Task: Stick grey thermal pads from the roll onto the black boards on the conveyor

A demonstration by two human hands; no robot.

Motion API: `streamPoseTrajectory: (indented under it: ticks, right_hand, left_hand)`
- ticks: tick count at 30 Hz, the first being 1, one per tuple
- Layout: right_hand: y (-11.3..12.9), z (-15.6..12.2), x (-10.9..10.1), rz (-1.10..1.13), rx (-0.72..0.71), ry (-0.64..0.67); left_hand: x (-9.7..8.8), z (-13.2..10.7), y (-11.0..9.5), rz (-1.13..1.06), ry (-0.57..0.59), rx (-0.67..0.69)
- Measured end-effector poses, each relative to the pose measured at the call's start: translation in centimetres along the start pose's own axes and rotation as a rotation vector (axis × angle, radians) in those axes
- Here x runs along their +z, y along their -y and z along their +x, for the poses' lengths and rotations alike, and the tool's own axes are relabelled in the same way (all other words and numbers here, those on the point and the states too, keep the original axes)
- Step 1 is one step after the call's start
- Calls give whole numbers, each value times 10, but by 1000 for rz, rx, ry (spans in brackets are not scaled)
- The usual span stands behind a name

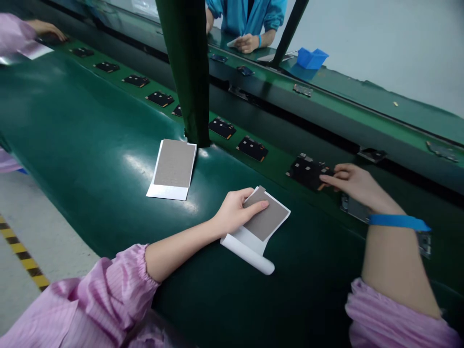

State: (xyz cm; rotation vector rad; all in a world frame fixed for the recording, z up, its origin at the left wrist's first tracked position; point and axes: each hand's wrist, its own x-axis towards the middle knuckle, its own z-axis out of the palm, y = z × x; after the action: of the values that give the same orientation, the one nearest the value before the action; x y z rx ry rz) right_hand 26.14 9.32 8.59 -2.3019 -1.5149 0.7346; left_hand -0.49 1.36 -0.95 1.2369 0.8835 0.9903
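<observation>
My left hand (237, 212) grips a grey rectangular sheet (266, 220) on white backing paper, thumb on top. The backing's near end curls into a roll (250, 253). At the right, my right hand (353, 183) pinches the right edge of a black circuit board (308, 170) between thumb and fingers; the board lies on the green strip. Another stack of grey sheets on white backing (175, 164) rests on the green mat to the left of my left hand. Partly behind my right wrist is a grey-topped board (353, 208).
Several black boards (253, 147) form a row along the green strip. A dark green post (188, 72) rises behind the stack. Across the line, a person in blue (250, 19) holds a small white piece near a blue bin (312, 58). Another person's hand (49, 30) is at far left.
</observation>
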Motion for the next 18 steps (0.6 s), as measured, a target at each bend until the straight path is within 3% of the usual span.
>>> streamPoseTrajectory:
  ticks: [3, 7, 10, 13, 16, 18]
  right_hand:
    - [14, -12, -9, 80, 59, -103]
    - [34, -25, 4, -15, -78, -245]
    - [39, -22, 28, 6, -219, -180]
    - [28, -7, 49, -106, -367, -59]
    - [6, 14, 56, -258, -574, 34]
    - [-7, 23, 55, -323, -630, 74]
  left_hand:
    - [0, 0, -1, -17, 8, 0]
    - [0, -1, -1, -16, 8, 13]
    - [0, 0, -1, -11, 4, 25]
    - [-1, 0, 1, -12, 1, 28]
    - [0, 0, 1, -6, 0, 30]
    - [0, 0, 0, 0, 4, 30]
